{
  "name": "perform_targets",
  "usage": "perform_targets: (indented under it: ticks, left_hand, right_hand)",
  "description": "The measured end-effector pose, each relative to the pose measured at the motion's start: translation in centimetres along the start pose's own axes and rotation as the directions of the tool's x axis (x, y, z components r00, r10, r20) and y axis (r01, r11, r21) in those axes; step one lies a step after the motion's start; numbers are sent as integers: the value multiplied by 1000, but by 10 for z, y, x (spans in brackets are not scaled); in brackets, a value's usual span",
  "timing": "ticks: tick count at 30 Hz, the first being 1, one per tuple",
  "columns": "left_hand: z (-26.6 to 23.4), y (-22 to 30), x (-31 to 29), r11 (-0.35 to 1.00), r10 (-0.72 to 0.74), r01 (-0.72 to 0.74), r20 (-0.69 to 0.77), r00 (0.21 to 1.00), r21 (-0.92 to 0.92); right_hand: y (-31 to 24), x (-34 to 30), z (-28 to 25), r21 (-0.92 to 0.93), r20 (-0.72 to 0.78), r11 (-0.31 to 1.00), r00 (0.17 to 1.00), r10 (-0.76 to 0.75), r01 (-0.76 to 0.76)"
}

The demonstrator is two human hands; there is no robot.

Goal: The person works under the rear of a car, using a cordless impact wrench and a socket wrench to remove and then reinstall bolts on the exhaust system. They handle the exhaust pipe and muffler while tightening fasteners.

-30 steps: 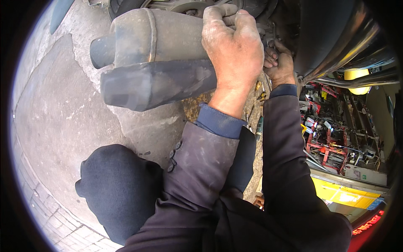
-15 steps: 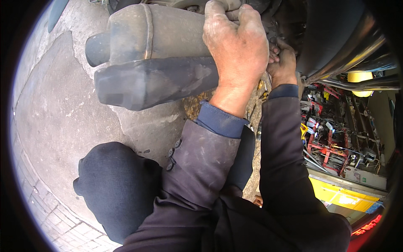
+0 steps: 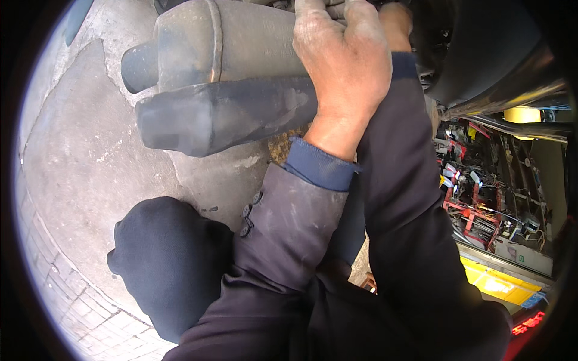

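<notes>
**One grey muffler (image 3: 259,45) beside the left hand (image 3: 344,60)**

The muffler lies across the upper view, just left of the left hand, with a dark casing (image 3: 235,114) along its near side. The left fingers are curled; what they grip, if anything, I cannot tell. The right hand (image 3: 395,25) is just beyond, its fingers hidden, its grip impossible to tell. Well apart, at right, a red rack (image 3: 475,212) holds metal rods (image 3: 472,232) among jumbled items.

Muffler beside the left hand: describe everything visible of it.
The muffler looks like dull, stained grey-brown metal: a rounded can, raised seam around it, short darker stub at its left end. It lies roughly sideways, above a darker piece in the picture. The left hand hides its right end; contact is unclear.
</notes>
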State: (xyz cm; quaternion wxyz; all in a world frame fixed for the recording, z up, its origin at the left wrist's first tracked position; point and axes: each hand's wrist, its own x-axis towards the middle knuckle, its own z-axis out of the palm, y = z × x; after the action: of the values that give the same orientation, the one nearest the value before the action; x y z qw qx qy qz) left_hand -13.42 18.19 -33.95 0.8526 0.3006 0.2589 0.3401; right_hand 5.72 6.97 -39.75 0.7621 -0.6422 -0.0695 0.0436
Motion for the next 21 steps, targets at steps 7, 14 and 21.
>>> perform_targets:
  ticks: [7,14,21]
  left_hand:
    - [2,-1,-3,999,-5,5,-5,1000,-48]
    - [2,1,-2,1000,-23,23,-28,999,-13]
    - [0,2,-3,998,-51,52,11,999,-40]
  right_hand:
    - [-20,-4,0,49,95,951,949,301,-306]
    - [-32,-60,5,161,-204,958,942,267,-236]
    - [-76,-89,-51,-131,-318,878,858,403,-460]
